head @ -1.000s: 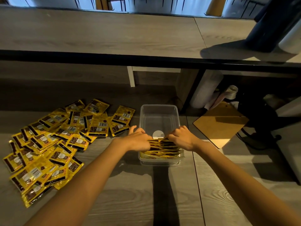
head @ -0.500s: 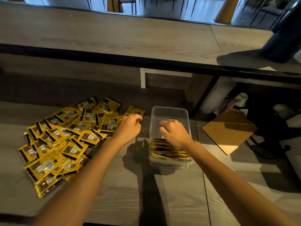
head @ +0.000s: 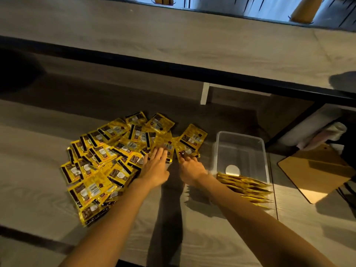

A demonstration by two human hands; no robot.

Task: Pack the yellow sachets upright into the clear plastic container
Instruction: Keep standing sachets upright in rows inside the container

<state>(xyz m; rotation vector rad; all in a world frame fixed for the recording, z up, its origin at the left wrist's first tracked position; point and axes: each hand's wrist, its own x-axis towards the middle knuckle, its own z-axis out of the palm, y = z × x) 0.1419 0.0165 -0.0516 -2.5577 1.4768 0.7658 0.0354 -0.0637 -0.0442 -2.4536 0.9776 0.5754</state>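
Note:
A loose pile of yellow sachets (head: 107,157) lies spread on the wooden table, left of centre. The clear plastic container (head: 240,143) stands to the right of the pile. Several sachets (head: 244,186) stand on edge in its near end, and its far end shows a bare bottom with a round white label. My left hand (head: 155,167) rests flat, fingers apart, on a sachet at the pile's right edge. My right hand (head: 190,167) touches the near end of another sachet (head: 187,145) between pile and container; whether it grips that sachet I cannot tell.
A brown clipboard (head: 316,172) lies right of the container. Beyond the table's far edge sit white rolls (head: 327,132) under a higher wooden counter (head: 173,39) with a black edge. Bare tabletop (head: 173,228) lies between my forearms.
Both hands left the container and moved left to the sachet pile. The right hand came out of the container and now touches a sachet beside it. The camera view shifted left.

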